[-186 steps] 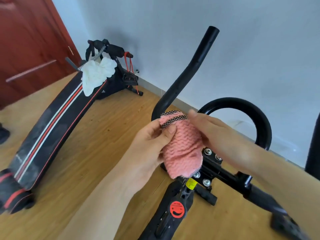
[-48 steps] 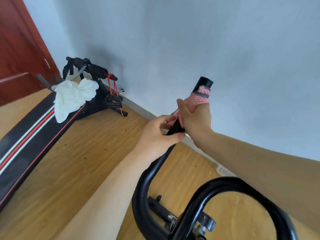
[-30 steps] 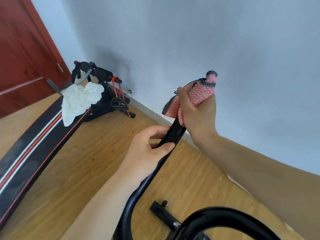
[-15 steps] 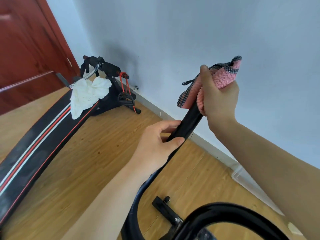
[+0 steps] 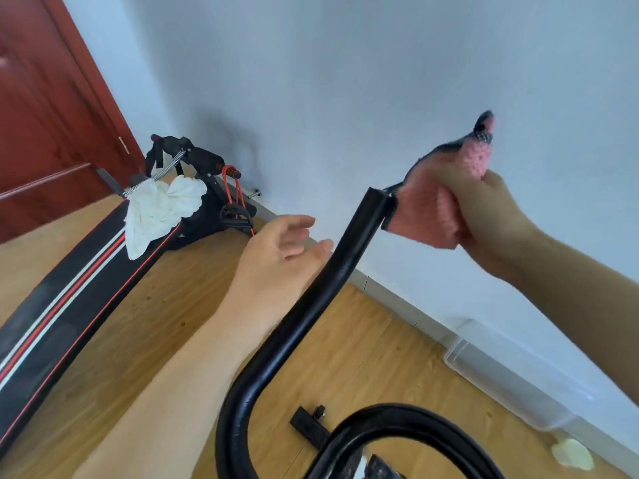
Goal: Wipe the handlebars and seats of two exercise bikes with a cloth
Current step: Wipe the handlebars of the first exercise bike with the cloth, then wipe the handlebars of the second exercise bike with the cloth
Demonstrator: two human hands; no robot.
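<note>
My right hand (image 5: 484, 216) clenches the pink cloth (image 5: 432, 216), bunched up just right of the tip of the black handlebar (image 5: 332, 274), cloth edge touching the bar end. My left hand (image 5: 280, 250) is released, fingers loose and spread, just left of the bar, whether it touches I cannot tell. Far left, a black bench with red and white stripes (image 5: 69, 305) carries a white rag (image 5: 162, 209). A clear plastic lid (image 5: 511, 378) lies by the wall on the right.
</note>
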